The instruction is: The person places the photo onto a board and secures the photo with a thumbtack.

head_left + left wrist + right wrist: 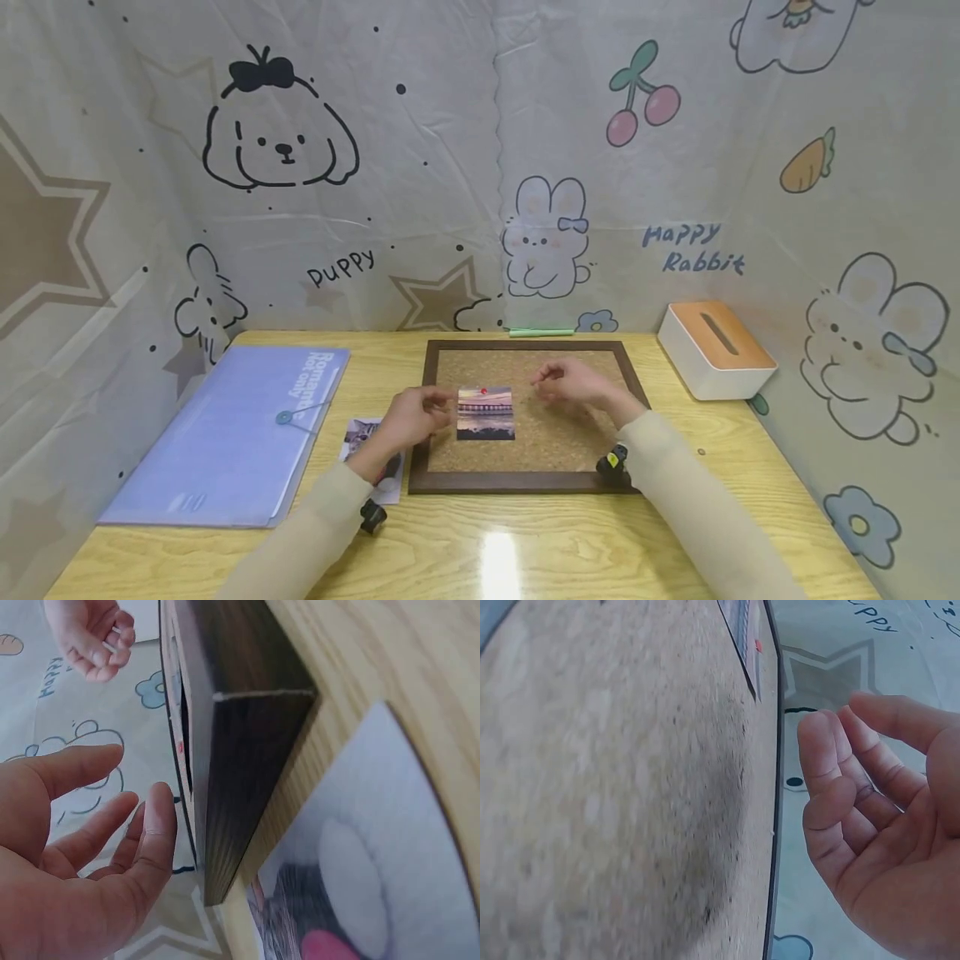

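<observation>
A framed corkboard (555,450) lies on the table with a sunset photo (486,421) on its left half. A red pushpin (483,390) sits at the photo's top edge. My left hand (414,419) hovers just left of that photo, thumb and fingers apart and nothing between them in the left wrist view. Over the cork, right of the photo, is my right hand (573,383). Its fingers bend loosely in the right wrist view, and no thing shows between them. Partly under my left forearm, a cat photo (375,847) lies beside the frame.
A blue document folder (225,433) lies at the left, with a string closure. At the back right stands a white tissue box (708,354) with an orange top. A green pen-like stick (542,332) lies behind the board. A small round thing (701,452) is on the right.
</observation>
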Demonstrator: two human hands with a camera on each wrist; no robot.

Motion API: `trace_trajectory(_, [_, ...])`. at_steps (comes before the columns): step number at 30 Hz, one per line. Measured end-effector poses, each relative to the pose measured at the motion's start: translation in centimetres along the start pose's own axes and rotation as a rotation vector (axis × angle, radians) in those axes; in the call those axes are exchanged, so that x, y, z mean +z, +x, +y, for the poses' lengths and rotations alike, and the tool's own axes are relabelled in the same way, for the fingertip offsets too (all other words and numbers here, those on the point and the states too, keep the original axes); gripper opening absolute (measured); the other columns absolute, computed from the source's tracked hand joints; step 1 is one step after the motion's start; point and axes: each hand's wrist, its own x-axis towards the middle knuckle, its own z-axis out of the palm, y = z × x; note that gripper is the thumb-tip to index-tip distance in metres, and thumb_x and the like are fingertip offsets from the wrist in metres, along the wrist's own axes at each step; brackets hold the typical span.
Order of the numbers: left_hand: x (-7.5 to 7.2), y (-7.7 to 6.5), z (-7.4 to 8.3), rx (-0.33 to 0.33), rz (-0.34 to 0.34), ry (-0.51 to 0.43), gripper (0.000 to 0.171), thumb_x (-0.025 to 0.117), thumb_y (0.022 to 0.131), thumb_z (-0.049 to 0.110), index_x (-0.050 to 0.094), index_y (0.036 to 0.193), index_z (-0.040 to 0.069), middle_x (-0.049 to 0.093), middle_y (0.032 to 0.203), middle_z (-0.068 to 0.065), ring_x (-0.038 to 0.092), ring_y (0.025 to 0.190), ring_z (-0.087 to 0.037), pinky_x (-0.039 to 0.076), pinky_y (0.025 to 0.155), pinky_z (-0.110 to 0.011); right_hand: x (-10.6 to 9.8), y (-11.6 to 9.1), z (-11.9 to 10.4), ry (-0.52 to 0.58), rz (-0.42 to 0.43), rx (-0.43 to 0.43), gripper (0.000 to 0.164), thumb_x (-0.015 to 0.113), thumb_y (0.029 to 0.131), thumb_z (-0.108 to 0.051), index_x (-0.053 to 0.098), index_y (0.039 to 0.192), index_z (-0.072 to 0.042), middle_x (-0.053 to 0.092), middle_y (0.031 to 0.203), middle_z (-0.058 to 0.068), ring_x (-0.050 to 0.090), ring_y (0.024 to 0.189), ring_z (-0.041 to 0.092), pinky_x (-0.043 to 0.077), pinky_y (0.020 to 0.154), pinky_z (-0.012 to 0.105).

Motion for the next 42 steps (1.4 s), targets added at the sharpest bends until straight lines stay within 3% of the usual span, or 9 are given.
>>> trace_trajectory(5, [-1.0, -0.6, -0.7, -0.009, 0.023, -0.011, 0.039, 0.073, 0.089, 0.011, 0.067, 0.127, 0.008, 0.070, 0.118, -0.014, 0.069, 0.100, -0.023, 0.060, 0.073, -0.032, -0.7, -0.8, 0.7, -0.007, 0.020, -0.019, 0.016, 0.062, 0.096, -0.015, 0.069, 0.108, -0.007, 0.070, 0.096, 0.009, 0.067, 0.088, 0.024, 0.054, 0.070, 0.032])
trace_trajectory(15, [-3.2, -3.0, -1.7, -0.080, 0.074, -0.052, 0.043, 0.071, 0.091, 0.015, 0.063, 0.133, 0.009, 0.065, 0.129, -0.016, 0.071, 0.097, -0.023, 0.059, 0.068, -0.032, -2.3, -2.6, 1.8, -0.001, 0.024, -0.004, 0.025, 0.062, 0.098, -0.021, 0.066, 0.114, -0.003, 0.070, 0.106, 0.011, 0.069, 0.094, 0.024, 0.053, 0.072, 0.035])
trace_trajectory(25, [-5.2, -4.9, -2.7, -0.084, 0.101, -0.033, 0.046, 0.071, 0.092, 0.018, 0.060, 0.136, 0.007, 0.061, 0.136, -0.020, 0.068, 0.109, -0.031, 0.060, 0.080, -0.035, -3.8, -4.7, 2.8, -0.005, 0.071, -0.009, 0.029, 0.064, 0.097, -0.023, 0.066, 0.116, -0.001, 0.070, 0.101, 0.010, 0.069, 0.090, 0.027, 0.050, 0.067, 0.031])
trace_trajectory(30, [-6.0, -5.7, -2.9, -0.113, 0.127, -0.018, 0.046, 0.070, 0.093, 0.017, 0.060, 0.136, 0.007, 0.061, 0.135, -0.019, 0.067, 0.111, -0.031, 0.060, 0.081, -0.034, -4.4, -5.9, 3.7, -0.001, 0.078, 0.011, 0.031, 0.064, 0.097, -0.024, 0.065, 0.117, 0.001, 0.069, 0.104, 0.017, 0.068, 0.091, 0.029, 0.051, 0.069, 0.034])
trace_trajectory(35, [-6.9, -6.6, -3.3, -0.137, 0.114, -0.070, 0.048, 0.068, 0.094, 0.019, 0.057, 0.139, 0.006, 0.061, 0.135, -0.020, 0.067, 0.111, -0.029, 0.059, 0.082, -0.032, -5.3, -7.2, 4.4, 0.004, 0.095, 0.018, 0.035, 0.064, 0.098, -0.028, 0.064, 0.119, -0.001, 0.069, 0.108, 0.018, 0.067, 0.092, 0.027, 0.052, 0.071, 0.036])
trace_trajectory(42, [-7.7, -7.6, -4.4, -0.173, 0.088, -0.087, 0.054, 0.067, 0.095, 0.022, 0.051, 0.143, 0.005, 0.056, 0.142, -0.022, 0.065, 0.116, -0.031, 0.058, 0.089, -0.038, -6.2, -8.4, 6.0, 0.060, 0.105, 0.015, 0.035, 0.064, 0.098, -0.026, 0.063, 0.120, 0.002, 0.069, 0.104, 0.017, 0.063, 0.080, 0.024, 0.051, 0.059, 0.031])
